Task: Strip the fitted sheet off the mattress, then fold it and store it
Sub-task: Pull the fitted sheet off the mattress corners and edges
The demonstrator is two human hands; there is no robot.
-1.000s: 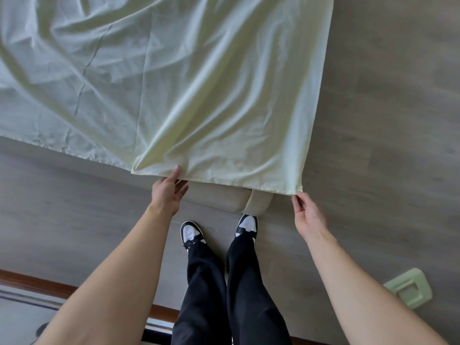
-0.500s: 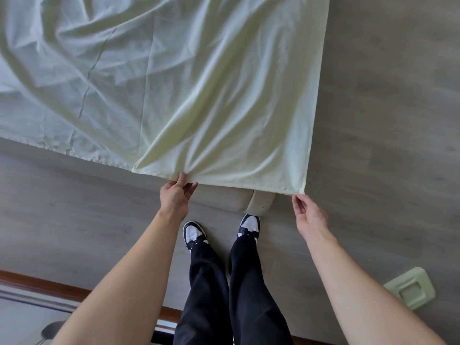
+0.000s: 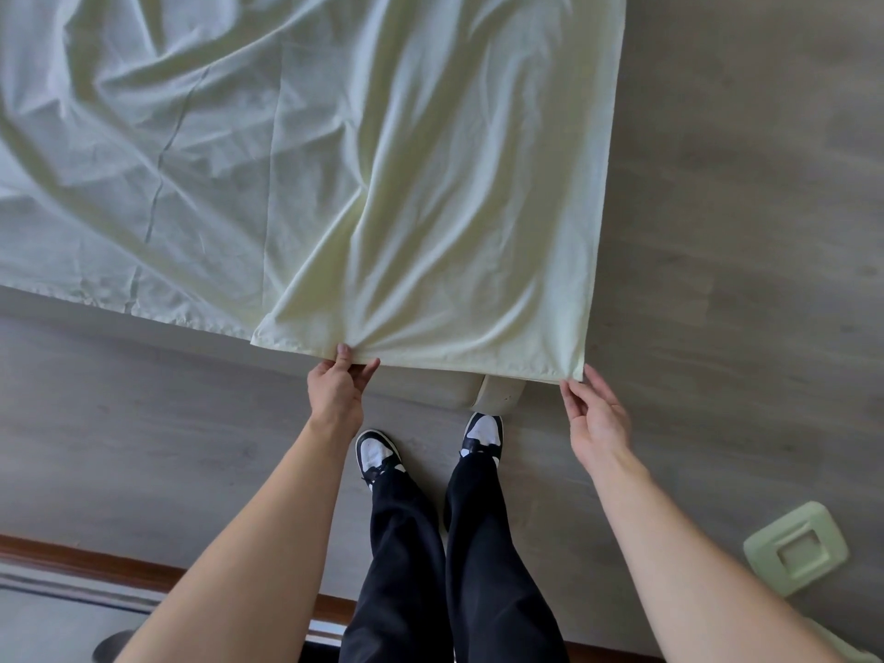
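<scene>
Sheet, pale yellow-green and creased, lies doubled over at its near edge.

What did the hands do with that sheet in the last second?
The left hand slid a little right along the hem of the sheet and now pinches it, bunching the cloth. The right hand stayed at the sheet's corner, fingertips on it. Feet and the green frame on the floor did not move.

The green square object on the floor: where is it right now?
In the head view the green square object lies on the floor at lower right, beyond the right forearm and apart from the sheet.
</scene>
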